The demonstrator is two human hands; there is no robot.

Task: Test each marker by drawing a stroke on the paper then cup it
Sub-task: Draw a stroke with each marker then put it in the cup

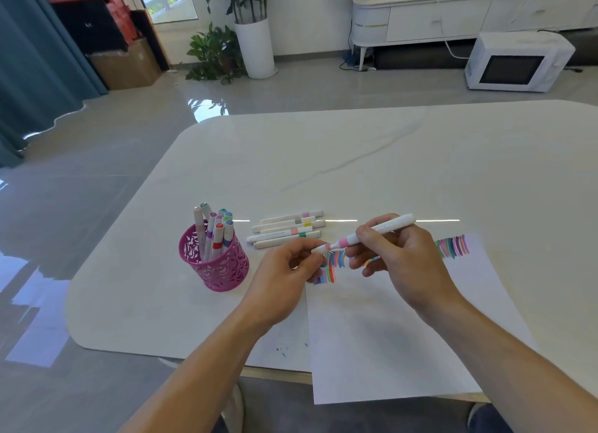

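The pink marker (378,231) hangs above the paper's (388,335) striped edge, its barrel gripped by the right hand (404,264), its cap (323,248) pinched at the tip by the left hand's (284,270) fingers (307,243), seemingly for capping or uncapping, the cup (213,267) at nine o'clock.

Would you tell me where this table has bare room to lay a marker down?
Bare: the far half of the table beyond the loose markers; the strip between the pink cup and the near left edge; the paper below its strokes. Crowded: between cup and paper, where the loose markers lie and the left hand and right hand meet.
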